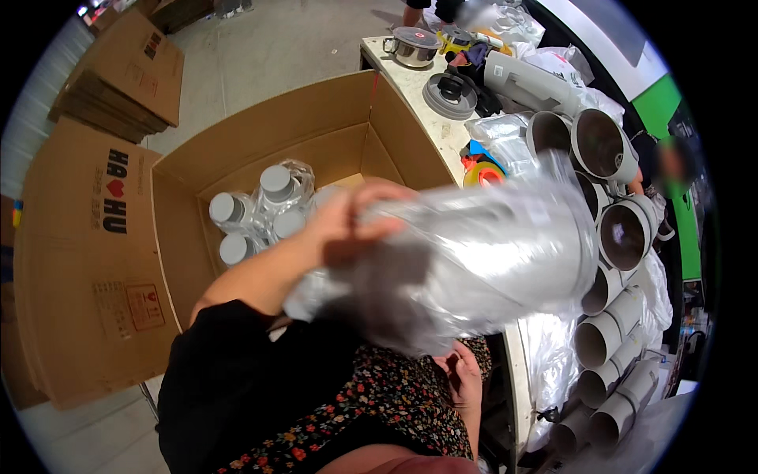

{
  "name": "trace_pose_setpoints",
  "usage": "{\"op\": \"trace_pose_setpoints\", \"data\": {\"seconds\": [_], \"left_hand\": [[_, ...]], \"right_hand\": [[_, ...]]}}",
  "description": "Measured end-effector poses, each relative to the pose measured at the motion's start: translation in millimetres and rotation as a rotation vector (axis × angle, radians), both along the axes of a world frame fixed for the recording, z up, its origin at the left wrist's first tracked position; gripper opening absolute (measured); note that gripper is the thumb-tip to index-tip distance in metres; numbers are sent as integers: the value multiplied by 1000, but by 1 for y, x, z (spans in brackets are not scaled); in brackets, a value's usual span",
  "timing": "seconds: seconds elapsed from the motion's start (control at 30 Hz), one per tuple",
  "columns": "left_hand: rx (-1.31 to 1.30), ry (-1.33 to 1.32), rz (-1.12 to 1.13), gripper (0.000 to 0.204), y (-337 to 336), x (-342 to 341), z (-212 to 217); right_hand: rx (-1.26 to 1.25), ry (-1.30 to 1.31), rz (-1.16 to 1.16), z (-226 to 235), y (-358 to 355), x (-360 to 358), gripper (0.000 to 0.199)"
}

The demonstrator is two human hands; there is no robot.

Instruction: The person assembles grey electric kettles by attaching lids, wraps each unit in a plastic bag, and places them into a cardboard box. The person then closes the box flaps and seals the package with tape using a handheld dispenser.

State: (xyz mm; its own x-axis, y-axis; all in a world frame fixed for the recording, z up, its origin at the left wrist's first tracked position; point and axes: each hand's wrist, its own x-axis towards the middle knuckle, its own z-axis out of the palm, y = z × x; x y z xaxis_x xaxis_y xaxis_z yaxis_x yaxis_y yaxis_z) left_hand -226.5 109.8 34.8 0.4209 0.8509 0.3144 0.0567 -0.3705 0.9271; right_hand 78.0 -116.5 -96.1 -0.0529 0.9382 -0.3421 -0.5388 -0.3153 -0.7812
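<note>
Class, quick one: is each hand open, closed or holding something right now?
Left hand: closed, holding the plastic-wrapped container.
Right hand: fingers bent, near the container's lower edge; whether it grips anything cannot be told.

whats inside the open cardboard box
Grey-topped items in clear plastic stand in the open cardboard box. The left forearm, left hand and wrapped cylinder cover much of its near side; what lies there cannot be seen.

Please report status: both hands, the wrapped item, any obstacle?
Left hand gripping plastic-wrapped cylinder. Right hand below it in view, contact unclear. Left forearm crosses open carton; grey-lidded containers inside.
</note>
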Motion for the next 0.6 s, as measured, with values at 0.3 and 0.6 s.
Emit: {"op": "trace_pose_setpoints", "data": {"seconds": [0.3, 0.6], "left_hand": [[151, 650, 277, 33, 122, -105, -33], [329, 1704, -396, 30, 303, -51, -336]], "right_hand": [[-159, -198, 115, -23, 47, 3, 37], [-311, -247, -37, -53, 7, 19, 35]]}}
